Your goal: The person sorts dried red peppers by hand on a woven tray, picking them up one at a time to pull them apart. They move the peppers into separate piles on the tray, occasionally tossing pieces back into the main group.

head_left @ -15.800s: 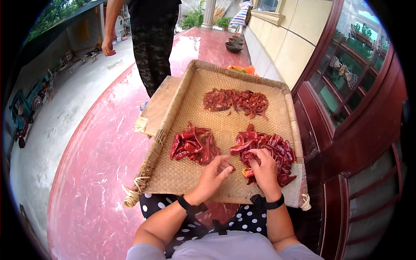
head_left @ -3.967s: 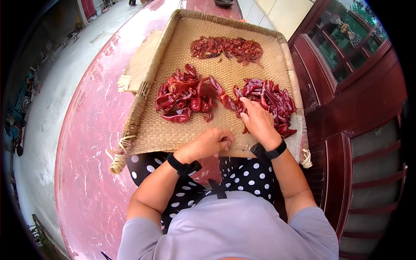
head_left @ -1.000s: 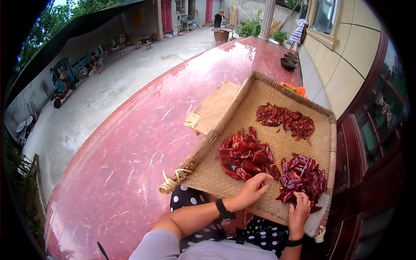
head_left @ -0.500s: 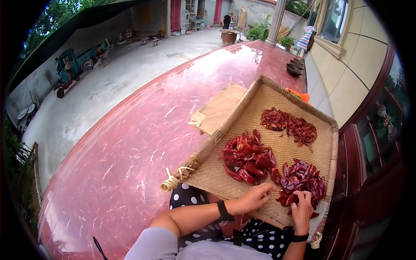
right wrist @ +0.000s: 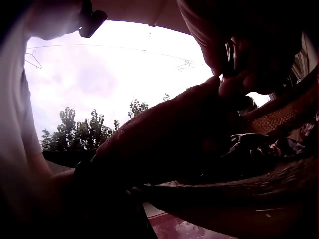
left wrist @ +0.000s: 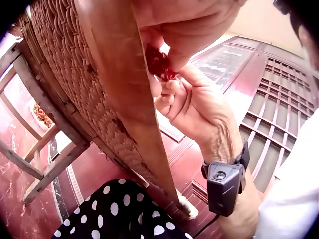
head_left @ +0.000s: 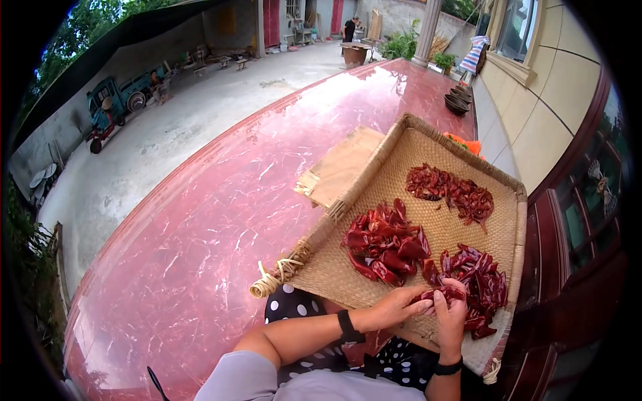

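A dried red chili pepper (head_left: 447,293) is held between both hands over the front of a woven tray (head_left: 334,274). My left hand (head_left: 396,307) pinches its left end, and my right hand (head_left: 451,322) grips the right end. In the left wrist view the crinkled chili (left wrist: 158,63) shows between the fingertips, with the right hand (left wrist: 199,102) below it. Beside the right hand is a pile of whole dried chilies (head_left: 487,284). Left of that lies a pile of larger chili pieces (head_left: 384,246). Small cut chili pieces (head_left: 455,195) lie toward the tray's far end. The right wrist view is dark.
The tray rests over the person's lap in polka-dot trousers (head_left: 294,304). A wooden board (head_left: 348,164) stands by its left side, and dark red doors (head_left: 568,234) are close on the right. Dark bowls (head_left: 457,101) sit by the wall. Another person (head_left: 350,30) stands far off.
My right hand has come up from the right pile with a chili and moved left to meet the left hand. Both hands now hold that chili.
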Motion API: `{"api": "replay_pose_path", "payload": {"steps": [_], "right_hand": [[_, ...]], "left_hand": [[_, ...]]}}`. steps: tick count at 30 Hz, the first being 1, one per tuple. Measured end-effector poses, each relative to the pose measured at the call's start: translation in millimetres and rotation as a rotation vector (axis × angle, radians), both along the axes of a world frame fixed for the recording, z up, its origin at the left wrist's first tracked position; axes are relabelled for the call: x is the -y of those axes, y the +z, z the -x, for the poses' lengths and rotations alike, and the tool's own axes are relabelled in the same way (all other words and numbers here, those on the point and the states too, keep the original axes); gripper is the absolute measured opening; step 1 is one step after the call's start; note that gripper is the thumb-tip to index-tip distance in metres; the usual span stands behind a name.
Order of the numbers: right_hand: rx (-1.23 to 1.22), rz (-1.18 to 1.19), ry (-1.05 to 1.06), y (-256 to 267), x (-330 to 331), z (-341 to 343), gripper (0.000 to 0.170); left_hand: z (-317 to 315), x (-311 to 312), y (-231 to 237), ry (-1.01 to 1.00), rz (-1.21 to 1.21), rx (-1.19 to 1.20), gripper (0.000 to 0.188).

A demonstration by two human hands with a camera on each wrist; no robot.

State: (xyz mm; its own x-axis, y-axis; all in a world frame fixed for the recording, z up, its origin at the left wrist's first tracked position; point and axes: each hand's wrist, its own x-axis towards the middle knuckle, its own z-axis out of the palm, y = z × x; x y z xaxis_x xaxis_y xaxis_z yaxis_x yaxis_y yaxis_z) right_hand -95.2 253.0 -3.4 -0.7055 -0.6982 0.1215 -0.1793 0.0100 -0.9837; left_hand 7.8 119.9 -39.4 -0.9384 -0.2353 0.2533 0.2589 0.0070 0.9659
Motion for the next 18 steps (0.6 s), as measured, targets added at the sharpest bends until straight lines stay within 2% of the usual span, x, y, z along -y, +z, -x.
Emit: {"api": "replay_pose_path", "payload": {"steps": [3,4,6,7,10,11,14,16,18], "right_hand": [[-0.024,0.007,-0.088,1.0,1.5,-4.1,0.036],[0.01,0.023,-0.111,9.2,-1.5,-5.4,0.037],[-0.084,0.008,-0.206,0.5,-15.8,12.7,0.038],[-0.114,-0.023,-0.283,0.7,-21.9,18.4,0.035],[-0.422,-0.314,-0.455,-1.8,-46.5,36.5,0.035],[-0.563,-0.463,-0.475,-5.4,-55.6,43.0,0.043],[-0.853,-0.711,-0.499,-13.3,-64.5,36.7,0.048],[-0.86,-0.795,-0.471,-22.2,-68.3,36.5,0.049],[-0.843,-0.825,-0.418,-25.2,-69.8,34.3,0.049]], "left_hand": [[6.4,-1.4,-14.0,0.13,0.105,-0.057,0.028],[4.8,-0.7,-13.2,0.159,-0.028,0.004,0.029],[-0.4,3.5,-3.9,0.214,-0.297,0.126,0.034],[-4.1,8.3,4.4,0.244,-0.463,0.137,0.051],[-11.1,21.4,21.1,0.352,-0.492,0.04,0.072],[-11.5,21.1,20.1,0.347,-0.474,0.04,0.075],[-8.0,19.8,14.4,0.335,-0.358,0.026,0.083],[-2.9,15.8,6.5,0.332,-0.2,0.0,0.085],[-2.3,15.3,1.6,0.287,-0.167,0.052,0.086]]}}
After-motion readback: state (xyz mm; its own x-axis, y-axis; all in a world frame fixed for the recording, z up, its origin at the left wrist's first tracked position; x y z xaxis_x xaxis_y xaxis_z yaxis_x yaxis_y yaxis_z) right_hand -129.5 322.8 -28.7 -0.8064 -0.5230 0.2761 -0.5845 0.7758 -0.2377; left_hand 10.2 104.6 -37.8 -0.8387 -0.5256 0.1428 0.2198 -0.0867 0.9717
